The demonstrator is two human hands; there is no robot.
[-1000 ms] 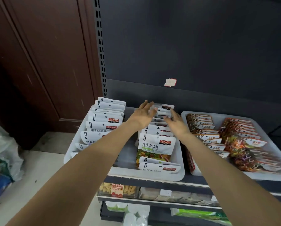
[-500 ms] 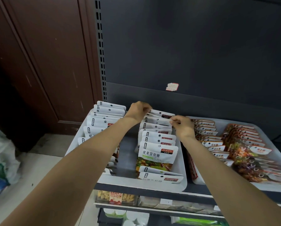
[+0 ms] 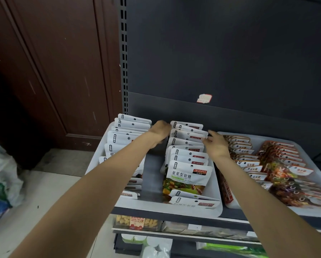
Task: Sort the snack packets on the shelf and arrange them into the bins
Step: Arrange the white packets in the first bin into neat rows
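A white bin point(image 3: 174, 207) on the shelf holds two rows of white snack packets. The right row point(image 3: 188, 161) stands upright, its front packet showing green and yellow candy. The left row point(image 3: 124, 135) is partly hidden by my left forearm. My left hand point(image 3: 160, 130) grips the left edge of the rear packets point(image 3: 188, 132) in the right row, fingers curled behind them. My right hand point(image 3: 214, 144) pinches the right edge of the same rear packets.
A second white bin point(image 3: 286, 211) at the right holds rows of orange and dark packets. The dark shelf back panel point(image 3: 230, 62) rises right behind the bins. Lower shelves point(image 3: 174, 228) carry more goods. A brown door point(image 3: 53, 71) and plastic bags point(image 3: 1, 174) stand at the left.
Both hands went from resting open on the rear packets to curling round their side edges. The view shifted slightly and the rear packets stand more upright.
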